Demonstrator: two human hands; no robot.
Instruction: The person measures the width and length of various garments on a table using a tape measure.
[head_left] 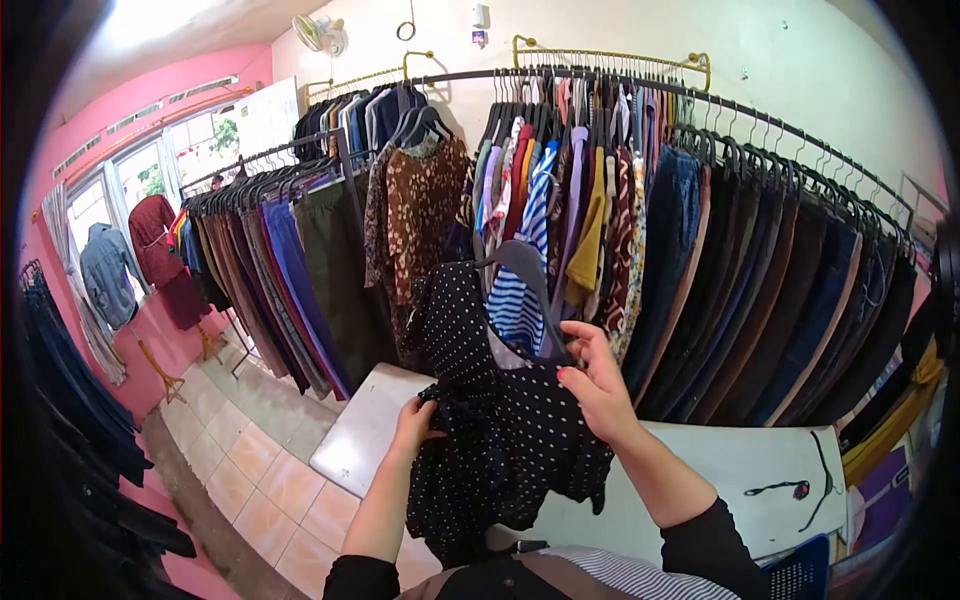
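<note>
A black garment with white polka dots (490,420) hangs on a dark plastic hanger (525,262) held up over a white table (700,470). My right hand (598,385) grips the garment's shoulder where it meets the hanger's arm. My left hand (415,420) pinches the fabric at the garment's left side, lower down. The lower part of the garment bunches in folds between my forearms.
A curved rail (640,85) packed with hanging clothes and trousers runs across the back and right. Another rack (270,230) of trousers stands to the left. A loose black hanger (815,480) lies on the table's right. Tiled floor (250,470) is at lower left.
</note>
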